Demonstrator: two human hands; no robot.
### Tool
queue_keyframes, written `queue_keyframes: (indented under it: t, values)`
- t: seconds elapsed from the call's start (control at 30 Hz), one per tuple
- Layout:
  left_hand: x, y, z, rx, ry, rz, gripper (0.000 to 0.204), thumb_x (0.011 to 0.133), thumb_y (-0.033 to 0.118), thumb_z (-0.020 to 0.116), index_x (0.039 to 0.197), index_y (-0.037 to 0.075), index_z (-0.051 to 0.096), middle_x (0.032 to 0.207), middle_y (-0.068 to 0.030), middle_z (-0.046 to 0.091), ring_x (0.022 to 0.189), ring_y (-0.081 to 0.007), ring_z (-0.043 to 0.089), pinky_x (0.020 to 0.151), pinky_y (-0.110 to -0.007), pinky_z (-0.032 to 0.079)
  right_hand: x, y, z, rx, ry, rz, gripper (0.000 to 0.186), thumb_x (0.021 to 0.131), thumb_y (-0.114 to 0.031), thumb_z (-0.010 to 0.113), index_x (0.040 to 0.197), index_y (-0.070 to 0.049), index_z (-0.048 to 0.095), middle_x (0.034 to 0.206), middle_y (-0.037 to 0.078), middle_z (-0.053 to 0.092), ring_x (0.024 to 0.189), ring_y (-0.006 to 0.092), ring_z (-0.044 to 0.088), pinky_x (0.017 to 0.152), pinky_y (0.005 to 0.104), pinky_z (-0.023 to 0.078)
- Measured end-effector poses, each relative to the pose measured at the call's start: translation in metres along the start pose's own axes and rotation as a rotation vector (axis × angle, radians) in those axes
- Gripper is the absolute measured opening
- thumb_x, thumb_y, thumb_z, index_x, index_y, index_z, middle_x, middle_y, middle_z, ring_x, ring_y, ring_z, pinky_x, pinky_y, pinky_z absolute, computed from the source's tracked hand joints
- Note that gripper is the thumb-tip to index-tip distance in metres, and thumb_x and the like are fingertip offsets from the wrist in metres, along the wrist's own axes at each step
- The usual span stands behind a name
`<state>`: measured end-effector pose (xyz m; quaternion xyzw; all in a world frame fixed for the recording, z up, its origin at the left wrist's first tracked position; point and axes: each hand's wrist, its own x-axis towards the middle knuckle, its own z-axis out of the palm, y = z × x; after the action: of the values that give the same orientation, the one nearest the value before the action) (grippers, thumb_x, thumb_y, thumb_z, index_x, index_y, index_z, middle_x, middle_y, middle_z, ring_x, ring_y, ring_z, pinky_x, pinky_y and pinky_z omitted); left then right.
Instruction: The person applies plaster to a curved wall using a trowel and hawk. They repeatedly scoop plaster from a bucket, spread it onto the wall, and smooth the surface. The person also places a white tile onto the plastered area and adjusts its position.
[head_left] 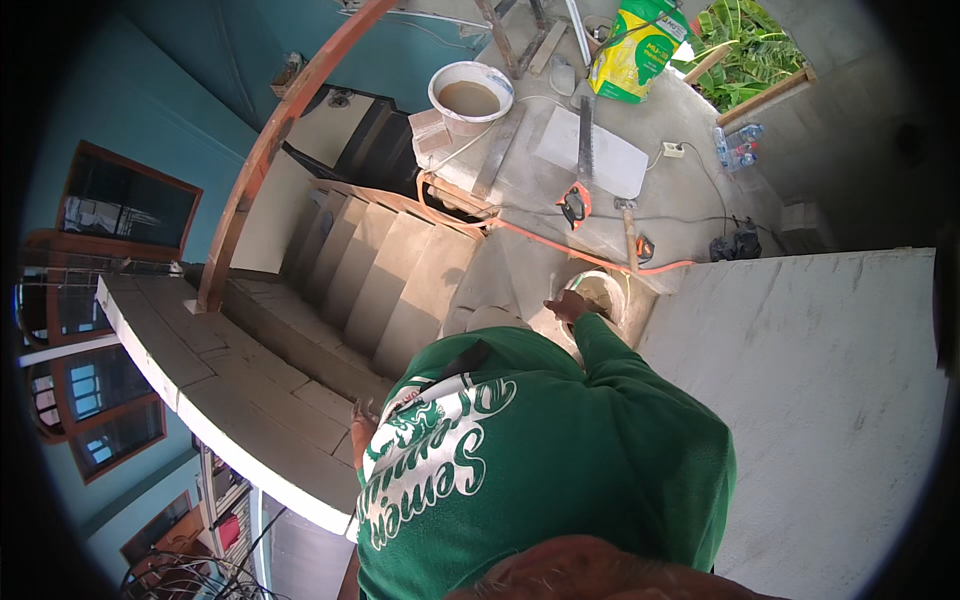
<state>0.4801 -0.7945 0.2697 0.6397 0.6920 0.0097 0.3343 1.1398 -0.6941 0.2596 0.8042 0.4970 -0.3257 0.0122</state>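
My right hand (567,306) reaches out in front of my green shirt (590,430), at the near left rim of a white bucket (622,298). The bucket holds some dark grey material. The fingers of this hand are closed, and what they hold cannot be made out. My left hand (362,432) is low at my left side, beside the grey block-topped ledge (270,410). Its visible fingers are apart, but most of the hand is hidden by my shirt. A black and grey strip-like thing (445,388) lies across the shirt near it.
Concrete stairs (385,275) drop away at left. An orange hose (560,245) crosses the landing. Beyond lie a handsaw (580,170), a hammer (629,225), a white board (590,150), a tub of murky liquid (470,98) and a green-yellow sack (635,55). A pale wall (800,400) stands at right.
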Motion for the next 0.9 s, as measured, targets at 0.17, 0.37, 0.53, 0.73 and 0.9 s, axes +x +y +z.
queue_keyframes:
  t: [0.17,0.37,0.53,0.73,0.9]
  values:
    - [-0.048,-0.022,0.053,-0.065,-0.188,-0.344,0.057,0.087,0.04,0.076,0.137,0.013,0.066,0.117,-0.0304,0.071,0.116,-0.0424,0.068,0.098,-0.048,0.056,-0.019,-0.031,-0.01,0.388,-0.214,0.061,0.034,0.088,-0.027,0.083,0.095,0.004,0.07,0.089,0.016,0.075,0.073,0.0254,0.074,0.071,0.0436,0.058]
    - [-0.124,0.025,0.087,-0.317,-0.105,-0.459,0.048,0.096,0.045,0.065,0.13,0.012,0.069,0.127,-0.0257,0.07,0.114,-0.0426,0.069,0.097,-0.047,0.057,0.033,0.022,0.015,0.185,-0.284,-0.121,0.049,0.086,-0.046,0.082,0.092,0.003,0.074,0.09,0.021,0.076,0.082,0.0334,0.073,0.077,0.0458,0.056]
    - [-0.154,0.031,0.114,-0.144,-0.202,-0.325,0.037,0.102,0.037,0.056,0.13,0.015,0.069,0.135,-0.0216,0.067,0.116,-0.0432,0.069,0.098,-0.047,0.058,0.095,0.043,0.022,0.147,-0.439,-0.324,0.026,0.101,-0.022,0.069,0.092,0.003,0.069,0.079,0.009,0.068,0.06,0.0186,0.061,0.053,0.031,0.046]
    - [-0.138,0.056,0.06,-0.619,-0.027,-0.693,0.039,0.099,0.037,0.069,0.126,0.008,0.072,0.128,-0.0136,0.073,0.117,-0.0319,0.07,0.102,-0.041,0.053,0.057,-0.072,-0.015,0.275,-0.421,-0.159,0.048,0.107,-0.045,0.06,0.084,-0.003,0.067,0.067,0.001,0.061,0.053,0.0123,0.053,0.049,0.0308,0.044]
    - [-0.139,0.141,-0.125,-1.465,0.133,-0.18,0.044,0.089,0.034,0.085,0.122,0.006,0.075,0.123,-0.0064,0.073,0.123,-0.0196,0.064,0.111,-0.039,0.045,0.044,-0.118,-0.035,0.593,-0.61,-0.192,0.037,0.105,-0.036,0.065,0.089,-0.003,0.064,0.074,0.001,0.062,0.064,0.0121,0.059,0.061,0.029,0.049]
